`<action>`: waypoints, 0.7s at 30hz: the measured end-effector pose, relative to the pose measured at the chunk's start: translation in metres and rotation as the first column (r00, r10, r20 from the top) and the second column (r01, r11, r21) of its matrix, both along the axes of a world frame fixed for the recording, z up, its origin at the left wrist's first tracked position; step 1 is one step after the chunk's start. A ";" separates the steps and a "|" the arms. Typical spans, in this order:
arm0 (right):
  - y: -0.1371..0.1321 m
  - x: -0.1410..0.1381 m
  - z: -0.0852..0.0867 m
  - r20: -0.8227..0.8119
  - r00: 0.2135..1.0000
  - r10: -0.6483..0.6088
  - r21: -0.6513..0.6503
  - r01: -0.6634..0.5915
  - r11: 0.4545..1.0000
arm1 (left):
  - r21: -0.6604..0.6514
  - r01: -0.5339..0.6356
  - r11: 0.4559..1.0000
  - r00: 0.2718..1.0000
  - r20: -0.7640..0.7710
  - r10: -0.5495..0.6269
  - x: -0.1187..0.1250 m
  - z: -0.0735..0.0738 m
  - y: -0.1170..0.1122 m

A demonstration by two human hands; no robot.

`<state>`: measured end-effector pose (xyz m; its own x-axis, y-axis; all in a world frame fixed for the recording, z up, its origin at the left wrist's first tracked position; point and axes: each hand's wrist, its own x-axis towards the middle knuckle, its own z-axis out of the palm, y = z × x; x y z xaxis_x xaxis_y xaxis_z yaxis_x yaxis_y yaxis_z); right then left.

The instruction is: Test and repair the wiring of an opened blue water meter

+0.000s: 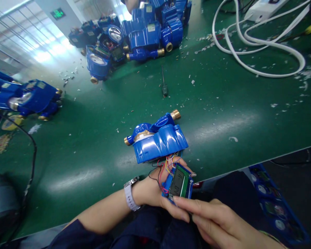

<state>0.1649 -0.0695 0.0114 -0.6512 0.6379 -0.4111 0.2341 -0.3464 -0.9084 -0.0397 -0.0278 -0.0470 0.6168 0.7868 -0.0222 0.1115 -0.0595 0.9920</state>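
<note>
1. Bench (pixel 248 103): green, littered with pale scraps (pixel 233 139).
2. Rear stack (pixel 145 34): blue meters piled beyond the work spot; another group (pixel 33 97) at far left, a black cord (pixel 35 152) curving down beside it.
3. White cable (pixel 274 74): looped at rear right, near the power strip (pixel 264 10).
4. Meter (pixel 159 141): on its own mid-bench, just beyond the hands.
5. Left hand (pixel 158 192): clamped on the board, watch at wrist.
6. Right hand (pixel 217 218): index fingertip touching the board's near corner, partly covering it; cannot tell whether the other fingers grip.
7. Board (pixel 180 181): in left hand at bench's front edge, display up.
8. Screwdriver (pixel 164 88): between meter and rear stack, touching neither.
9. Wires (pixel 168 164): tether board to meter, crossing the left fingers.
</note>
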 end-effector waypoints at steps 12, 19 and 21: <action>0.009 -0.009 -0.001 -0.180 0.969 -0.167 -0.553 0.041 0.832 | -0.278 0.227 0.933 0.974 0.065 -0.218 -0.013 0.018 0.012; 0.013 -0.019 0.013 -0.196 0.954 -0.228 -0.588 0.072 0.805 | -0.023 -0.196 0.980 0.956 -0.229 0.186 -0.029 0.046 -0.021; 0.013 -0.023 0.015 -0.202 0.949 -0.243 -0.606 0.074 0.792 | 0.241 -0.382 0.892 0.850 -0.288 0.441 -0.034 0.046 -0.038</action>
<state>0.1415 -0.0565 0.0265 -0.6972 0.4330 -0.5713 -0.0826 -0.8402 -0.5360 -0.0735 -0.0656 -0.0012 0.2158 0.9764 -0.0081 0.4777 -0.0984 0.8730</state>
